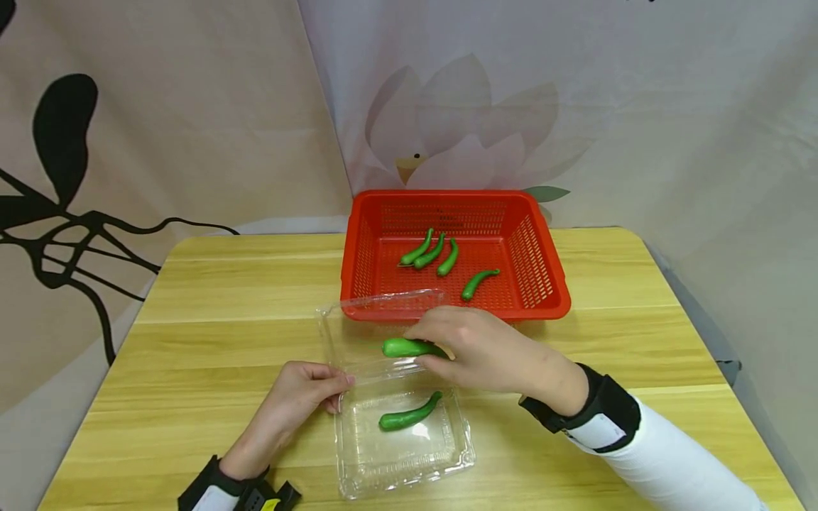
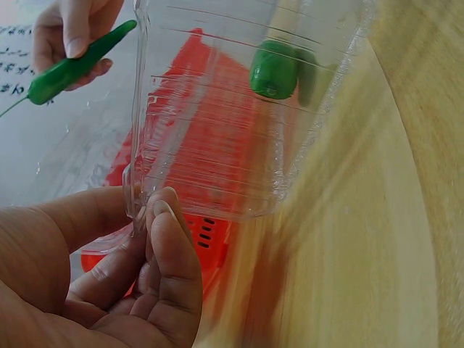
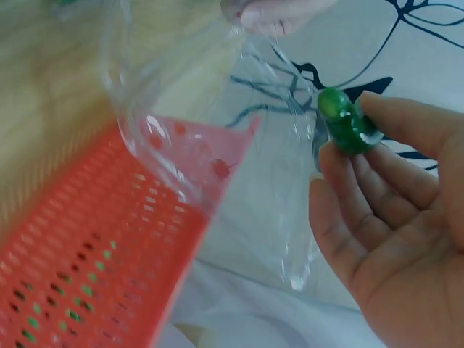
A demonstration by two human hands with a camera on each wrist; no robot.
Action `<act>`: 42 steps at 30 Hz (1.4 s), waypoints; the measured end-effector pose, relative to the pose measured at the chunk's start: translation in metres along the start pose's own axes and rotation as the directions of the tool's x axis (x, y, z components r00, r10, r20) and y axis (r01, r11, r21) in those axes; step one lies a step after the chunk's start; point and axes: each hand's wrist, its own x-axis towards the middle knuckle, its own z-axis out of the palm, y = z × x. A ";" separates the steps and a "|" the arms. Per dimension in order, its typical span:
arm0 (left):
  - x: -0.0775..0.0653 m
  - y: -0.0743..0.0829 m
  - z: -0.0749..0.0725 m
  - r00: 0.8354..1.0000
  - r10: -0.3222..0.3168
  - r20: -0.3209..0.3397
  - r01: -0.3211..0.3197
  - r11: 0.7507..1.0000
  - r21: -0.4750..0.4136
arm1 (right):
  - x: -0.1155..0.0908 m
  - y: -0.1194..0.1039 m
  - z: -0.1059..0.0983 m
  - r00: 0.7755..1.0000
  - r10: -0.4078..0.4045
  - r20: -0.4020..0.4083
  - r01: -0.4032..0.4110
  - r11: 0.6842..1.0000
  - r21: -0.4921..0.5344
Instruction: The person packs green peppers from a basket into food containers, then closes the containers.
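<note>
A clear plastic clamshell box (image 1: 358, 461) lies unfolded on the table, its lid leaning back toward the red basket. One green chili pepper (image 1: 402, 417) rests in its base. At the hinge side, my left hand (image 1: 303, 397) pinches the box's edge between thumb and fingers, as the left wrist view also shows. Above the lid, my right hand (image 1: 476, 348) holds a second green pepper (image 1: 404, 348) between thumb and fingers; its blunt end points left. In the right wrist view that pepper (image 3: 351, 123) appears end-on at the fingertips.
Behind the box stands a red perforated basket (image 1: 552, 291) with several green peppers (image 1: 449, 257) on its floor. The lid's far edge overlaps the basket's front rim in the head view. A wooden table (image 1: 224, 319) carries everything, with a printed cloth (image 1: 224, 106) hanging behind.
</note>
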 end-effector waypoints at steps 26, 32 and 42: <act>0.001 0.000 0.000 1.000 0.005 0.014 -0.005 1.000 -0.011 | -0.004 -0.014 0.078 0.909 0.014 0.417 -0.016 1.000 0.001; 0.001 0.000 0.000 1.000 0.002 0.006 -0.002 1.000 -0.006 | -0.005 -0.014 0.087 0.898 0.004 0.439 0.016 0.999 -0.043; 0.002 -0.003 0.000 1.000 0.016 0.008 -0.016 1.000 0.008 | -0.006 -0.013 0.093 0.904 0.028 0.427 0.048 0.985 -0.167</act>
